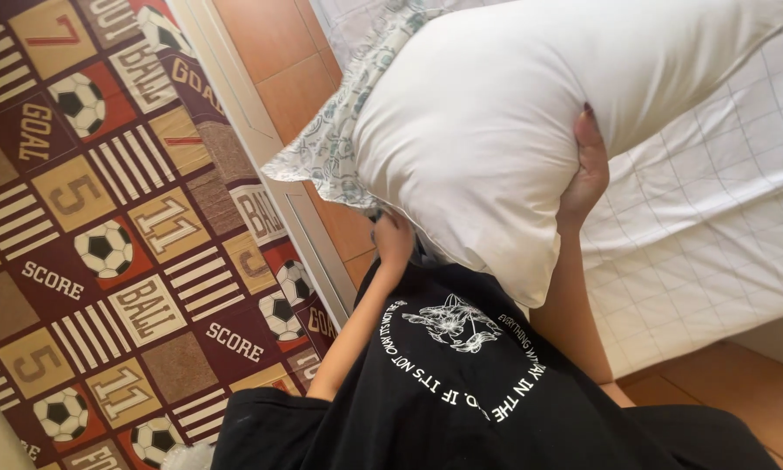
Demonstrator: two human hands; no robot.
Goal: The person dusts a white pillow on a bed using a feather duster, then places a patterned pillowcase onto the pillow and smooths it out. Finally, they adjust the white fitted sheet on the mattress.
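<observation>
I hold a big white pillow [504,122] up in front of my chest with both hands. My right hand [588,170] presses flat against the pillow's right side, fingers wrapped over its edge. My left hand [395,237] is closed on the pillow's lower left corner, where a pale pillowcase with a teal floral print [326,144] hangs partly over the pillow's left end. My black printed T-shirt [461,392] fills the bottom of the view below the pillow.
A bed with a white quilted mattress cover [713,226] lies to the right behind the pillow. At left is a brown and red rug with football patterns [104,261], edged by a white rail [261,130]. Orange floor tiles [278,52] show between them.
</observation>
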